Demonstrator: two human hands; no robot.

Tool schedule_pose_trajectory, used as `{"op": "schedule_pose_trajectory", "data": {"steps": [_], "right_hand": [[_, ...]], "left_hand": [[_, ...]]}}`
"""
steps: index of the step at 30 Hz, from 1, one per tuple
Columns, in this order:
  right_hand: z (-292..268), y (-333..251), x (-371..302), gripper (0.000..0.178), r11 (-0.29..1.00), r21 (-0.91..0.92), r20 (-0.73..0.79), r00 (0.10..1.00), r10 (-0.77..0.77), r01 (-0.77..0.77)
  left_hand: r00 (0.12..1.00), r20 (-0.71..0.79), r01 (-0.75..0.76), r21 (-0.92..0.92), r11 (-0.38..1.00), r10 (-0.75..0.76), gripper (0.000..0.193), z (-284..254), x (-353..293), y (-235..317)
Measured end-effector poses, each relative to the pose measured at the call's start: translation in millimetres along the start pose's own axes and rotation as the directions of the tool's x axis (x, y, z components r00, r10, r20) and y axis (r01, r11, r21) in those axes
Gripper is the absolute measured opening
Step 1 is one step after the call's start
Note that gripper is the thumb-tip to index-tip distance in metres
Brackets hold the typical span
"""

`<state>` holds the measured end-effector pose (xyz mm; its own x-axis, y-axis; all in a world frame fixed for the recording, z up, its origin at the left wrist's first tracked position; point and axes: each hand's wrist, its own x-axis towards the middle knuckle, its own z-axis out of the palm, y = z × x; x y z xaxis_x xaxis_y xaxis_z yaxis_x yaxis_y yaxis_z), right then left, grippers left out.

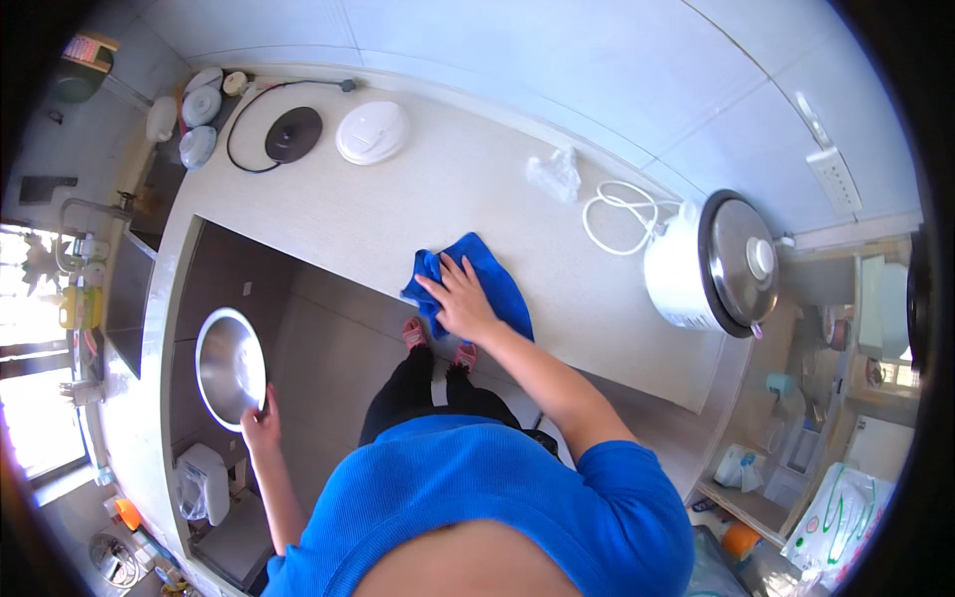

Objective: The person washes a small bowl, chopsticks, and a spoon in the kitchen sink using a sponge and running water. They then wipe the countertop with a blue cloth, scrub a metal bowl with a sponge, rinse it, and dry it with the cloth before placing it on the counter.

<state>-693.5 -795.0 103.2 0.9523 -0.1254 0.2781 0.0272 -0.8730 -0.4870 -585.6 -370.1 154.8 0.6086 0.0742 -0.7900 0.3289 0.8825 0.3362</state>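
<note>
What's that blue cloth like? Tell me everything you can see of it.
The cloth is a vivid, plain blue piece of what looks like soft fabric. Its right part is spread fairly smooth, with one corner pointing toward the wall, while its left part is bunched into folds. It lies at the near edge of the pale countertop, with some of it appearing to hang over that edge. The person's right hand rests on it, fingers spread, covering part of it. Whether it is damp can't be told.

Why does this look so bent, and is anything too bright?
Head view: the fisheye lens bows the rear edge of the countertop, and the corners go black; the window at far left glares white; the metal bowl in the left hand shows pale highlights.
</note>
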Motion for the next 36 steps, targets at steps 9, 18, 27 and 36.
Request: {"op": "schedule_pose_trajectory", "data": {"steps": [9, 18, 27, 36], "right_hand": [[16.8, 147.3, 159.5, 0.065, 0.824, -0.269, -0.346, 0.849, 0.4, -0.498], [66.6, -20.7, 128.1, 0.063, 0.99, -0.097, 0.001, 0.995, 0.099, -0.098], [128.4, -76.8, 232.9, 0.068, 0.997, -0.041, 0.009, 0.998, 0.068, -0.068], [219.8, -130.0, 334.9, 0.057, 0.966, 0.082, 0.026, 0.968, -0.248, 0.245]], "left_hand": [[0.974, -0.091, 0.182, -0.221, 0.958, -0.206, 0.045, -177.8, 47.9, 104.2], [0.969, -0.122, 0.181, -0.25, 0.951, -0.217, 0.04, -225.8, 102.5, 153.9], [0.933, -0.349, -0.038, -0.351, 0.936, -0.093, 0.038, -38.1, 55.8, 81.2], [0.962, -0.266, -0.152, -0.318, 0.936, 0.066, 0.042, -20.9, -2.3, 90.5]]}}
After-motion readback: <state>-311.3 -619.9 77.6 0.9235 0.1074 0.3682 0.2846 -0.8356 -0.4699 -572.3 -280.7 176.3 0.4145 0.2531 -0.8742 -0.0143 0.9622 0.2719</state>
